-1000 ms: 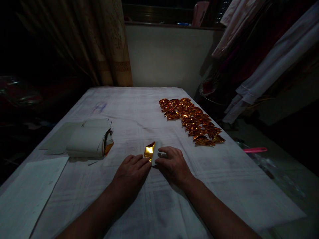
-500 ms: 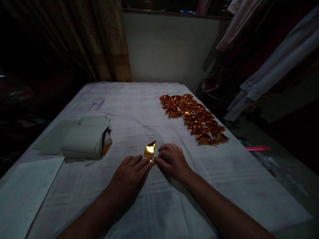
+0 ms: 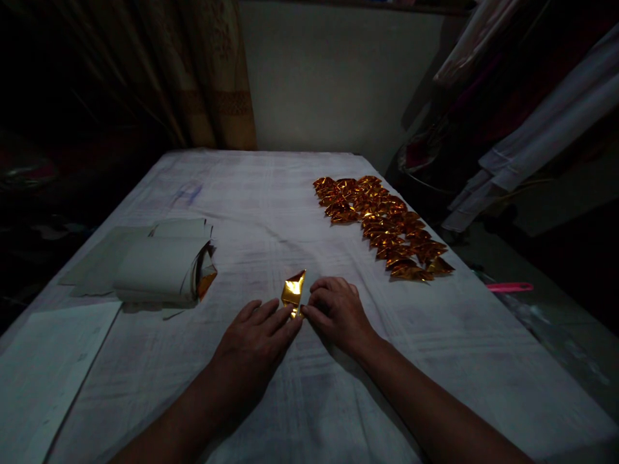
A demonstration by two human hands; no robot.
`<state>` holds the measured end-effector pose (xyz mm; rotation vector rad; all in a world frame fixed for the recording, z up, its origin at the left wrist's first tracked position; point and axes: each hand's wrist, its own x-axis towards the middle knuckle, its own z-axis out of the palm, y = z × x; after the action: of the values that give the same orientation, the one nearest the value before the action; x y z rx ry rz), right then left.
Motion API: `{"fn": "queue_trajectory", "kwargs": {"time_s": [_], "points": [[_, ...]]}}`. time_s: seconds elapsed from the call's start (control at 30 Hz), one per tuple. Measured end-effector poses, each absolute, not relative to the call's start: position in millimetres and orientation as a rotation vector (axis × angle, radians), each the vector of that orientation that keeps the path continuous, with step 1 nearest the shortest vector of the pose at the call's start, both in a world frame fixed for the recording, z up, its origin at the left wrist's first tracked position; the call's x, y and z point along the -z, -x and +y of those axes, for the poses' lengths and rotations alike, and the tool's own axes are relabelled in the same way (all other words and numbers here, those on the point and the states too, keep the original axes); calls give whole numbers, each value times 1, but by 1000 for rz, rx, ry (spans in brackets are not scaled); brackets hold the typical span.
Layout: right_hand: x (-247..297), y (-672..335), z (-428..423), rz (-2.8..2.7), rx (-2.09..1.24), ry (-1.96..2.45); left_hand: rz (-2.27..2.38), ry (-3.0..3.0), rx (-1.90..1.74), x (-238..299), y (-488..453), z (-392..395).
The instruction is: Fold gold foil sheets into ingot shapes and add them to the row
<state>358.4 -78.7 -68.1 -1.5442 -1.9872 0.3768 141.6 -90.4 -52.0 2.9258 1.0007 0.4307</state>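
Observation:
A small piece of gold foil paper (image 3: 294, 291), partly folded with a point sticking up, lies on the white cloth-covered table (image 3: 300, 399). My left hand (image 3: 254, 345) lies flat beside it, fingers stretched out, fingertips pressing its lower edge. My right hand (image 3: 336, 312) is curled, fingertips pinching the paper's right side. A row of several finished folded gold pieces (image 3: 384, 229) runs along the table's right side.
A stack of curled paper sheets (image 3: 162, 267) with gold undersides sits at the left, on flat grey sheets. Another white sheet (image 3: 43, 374) lies at the near left. A curtain (image 3: 213, 77) hangs behind; clothes (image 3: 532, 129) hang right. A pink object (image 3: 510, 287) lies off the table.
The right hand's fingers have curled in and folded the white flap over, so the gold piece is narrower and more pointed. The view has tilted slightly downward.

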Motion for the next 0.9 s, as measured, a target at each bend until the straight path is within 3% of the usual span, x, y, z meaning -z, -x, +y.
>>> {"fn": "queue_trajectory", "kwargs": {"time_s": [0.9], "points": [[65, -354, -81, -1991, -359, 1590, 1053, -2953, -455, 53, -148, -93]]}}
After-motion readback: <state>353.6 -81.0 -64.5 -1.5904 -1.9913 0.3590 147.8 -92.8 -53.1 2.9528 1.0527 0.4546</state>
